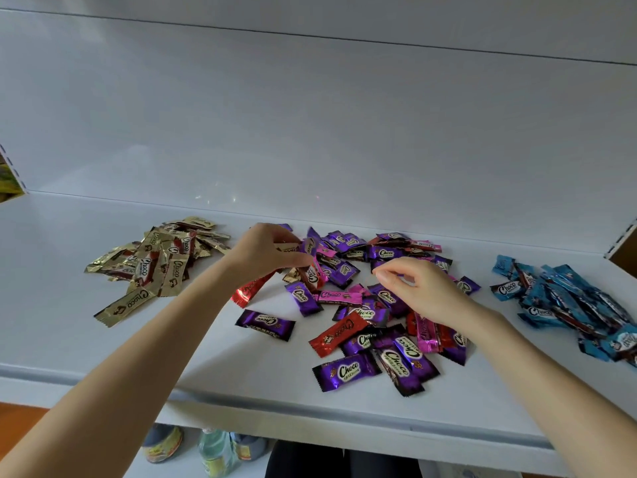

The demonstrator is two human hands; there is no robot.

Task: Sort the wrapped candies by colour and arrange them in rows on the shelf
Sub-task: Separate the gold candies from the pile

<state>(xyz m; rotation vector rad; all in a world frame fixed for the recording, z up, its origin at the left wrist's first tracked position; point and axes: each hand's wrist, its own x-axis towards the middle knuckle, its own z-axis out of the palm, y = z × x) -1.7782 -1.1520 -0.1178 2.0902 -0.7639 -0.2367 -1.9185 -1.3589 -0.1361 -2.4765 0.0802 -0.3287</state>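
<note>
On the white shelf (144, 357) lies a mixed heap of purple, pink and red wrapped candies (365, 305) in the middle. A gold candy pile (155, 263) lies to the left and a blue candy pile (572, 305) to the right. My left hand (265, 251) is over the heap's left edge, fingers pinched on a gold candy (287, 249). My right hand (424, 288) hovers above the heap's middle with curled fingers apart and nothing visible in them. A lone purple candy (265, 324) and a red candy (248, 291) lie apart at the heap's left.
The shelf's back wall (310, 132) rises just behind the candies. Its front edge (275, 405) runs across the lower view. Bottles (213, 450) stand on the level below. A slotted upright (620, 239) borders the right side, another (12, 170) the left.
</note>
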